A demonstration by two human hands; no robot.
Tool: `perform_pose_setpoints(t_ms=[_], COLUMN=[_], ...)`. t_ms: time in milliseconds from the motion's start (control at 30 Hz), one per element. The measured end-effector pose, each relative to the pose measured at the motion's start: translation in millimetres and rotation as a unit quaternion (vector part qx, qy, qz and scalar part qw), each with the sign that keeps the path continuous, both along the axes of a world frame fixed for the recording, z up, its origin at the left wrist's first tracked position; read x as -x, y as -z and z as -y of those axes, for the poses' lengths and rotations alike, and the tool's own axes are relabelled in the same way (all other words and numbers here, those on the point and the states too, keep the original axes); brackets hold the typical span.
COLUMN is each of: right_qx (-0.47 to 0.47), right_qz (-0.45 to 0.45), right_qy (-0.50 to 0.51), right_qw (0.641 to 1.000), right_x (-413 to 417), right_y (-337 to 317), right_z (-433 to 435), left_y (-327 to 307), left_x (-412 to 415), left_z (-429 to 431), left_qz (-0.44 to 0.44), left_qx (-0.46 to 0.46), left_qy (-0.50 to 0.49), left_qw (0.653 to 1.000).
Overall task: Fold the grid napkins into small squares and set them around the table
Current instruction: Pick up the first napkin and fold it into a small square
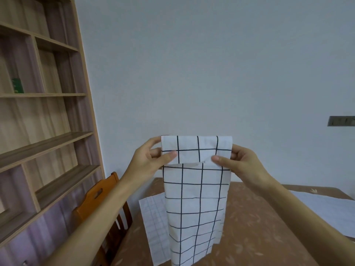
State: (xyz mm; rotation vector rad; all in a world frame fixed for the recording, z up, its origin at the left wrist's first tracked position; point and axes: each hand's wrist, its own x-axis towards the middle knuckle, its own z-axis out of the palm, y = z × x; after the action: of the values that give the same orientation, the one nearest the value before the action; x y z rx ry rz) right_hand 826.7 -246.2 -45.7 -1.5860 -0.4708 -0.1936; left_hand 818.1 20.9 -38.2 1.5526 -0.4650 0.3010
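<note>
A white napkin with a black grid (194, 204) hangs in the air above the table, folded into a long strip whose top is turned over toward me. My left hand (151, 160) pinches its upper left corner between thumb and fingers. Its upper right corner is pinched by my right hand (238, 160). The strip's lower end reaches down to the table. A second white napkin with a fainter grid (153, 223) lies flat on the table behind and to the left of the hanging one. Another white cloth (330, 212) lies flat at the table's right side.
The table (249, 227) carries a brown patterned cloth. An orange wooden chair (99, 198) stands at its left side. A tall wooden shelf unit (42, 112) fills the left wall, with a green object (17, 85) on one shelf. A wall socket (341, 120) sits at right.
</note>
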Motion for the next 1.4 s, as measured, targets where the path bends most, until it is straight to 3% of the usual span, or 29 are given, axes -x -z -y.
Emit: perform_pose_setpoints(t_ms=[200,400,700,1100,1200,1333,1400], right_qx=[-0.014,0.06,0.065,0.087,0.063,-0.026,-0.024], right_qz=[0.016,-0.001,0.064,0.106,0.085,0.025,-0.008], right_qy=[0.015,-0.015,0.016,-0.002,-0.003,-0.03,-0.023], right_qw=[1.0,0.998,0.996,0.991,0.994,0.999,0.999], right_x=[2,4,5,2,2,-6,-8], right_y=[-8,-6,-12,-10,-10,-8,-5], right_z=[-1,4,5,2,2,2,2], left_y=[14,6,-2,-7,-7,-2,1], left_x=[-1,-2,6,6,5,0,-3], left_z=[0,1,-12,-24,-25,-25,-24], left_qz=[-0.005,0.017,-0.009,-0.063,-0.057,-0.006,0.01], left_qx=[-0.035,-0.027,-0.078,-0.008,0.026,-0.025,-0.024], left_qy=[0.009,-0.005,-0.02,0.006,0.006,-0.059,-0.058], left_qw=[0.999,0.999,0.997,0.998,0.998,0.998,0.998])
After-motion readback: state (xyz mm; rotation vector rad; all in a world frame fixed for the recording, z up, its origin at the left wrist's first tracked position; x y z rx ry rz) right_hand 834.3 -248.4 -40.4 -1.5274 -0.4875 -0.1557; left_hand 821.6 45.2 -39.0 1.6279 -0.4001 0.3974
